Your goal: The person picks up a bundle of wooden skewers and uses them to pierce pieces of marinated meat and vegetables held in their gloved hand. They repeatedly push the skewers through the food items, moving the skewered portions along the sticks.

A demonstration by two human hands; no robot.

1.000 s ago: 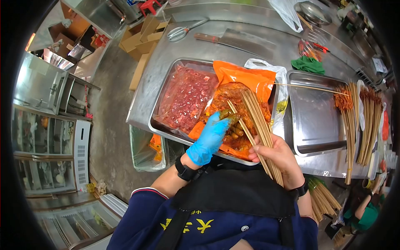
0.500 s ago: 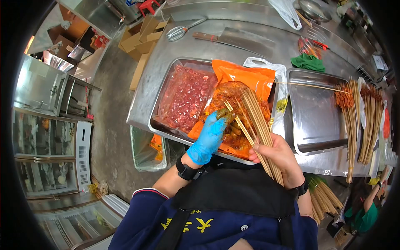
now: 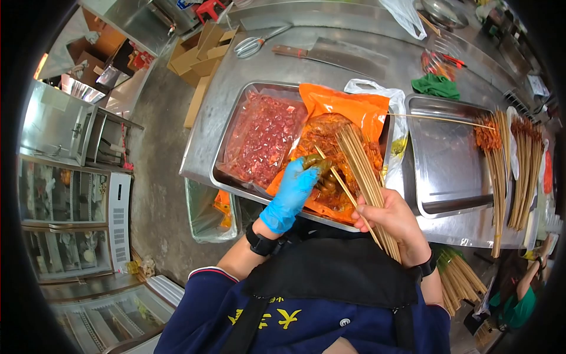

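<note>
Left hand: our gloved left hand (image 3: 293, 192) is closed at the fingertips on a piece of sauced meat (image 3: 312, 161), held just above the open orange bag (image 3: 339, 106).
Right hand: our bare right hand (image 3: 392, 221) is wrapped tight around a bundle of sticks (image 3: 361, 168). One stick (image 3: 337, 176) juts out to the left of the bundle, and its tip meets the piece.
Where the meat is: more sauced pieces lie in the orange bag, which sits in the left tray (image 3: 226, 133) beside a bag of red meat (image 3: 262, 138).
Step in hand: we judge that the piece is being threaded onto the single stick.
Next move calls for: a firm pinch on a slippery piece, the stick kept straight, and the point kept clear of our gloved fingers.
Further out: the right tray (image 3: 442, 159) has filled sticks (image 3: 488, 138) along its far edge. A cleaver (image 3: 336, 56) and a green cloth (image 3: 435, 87) lie on the steel table (image 3: 377, 71).
</note>
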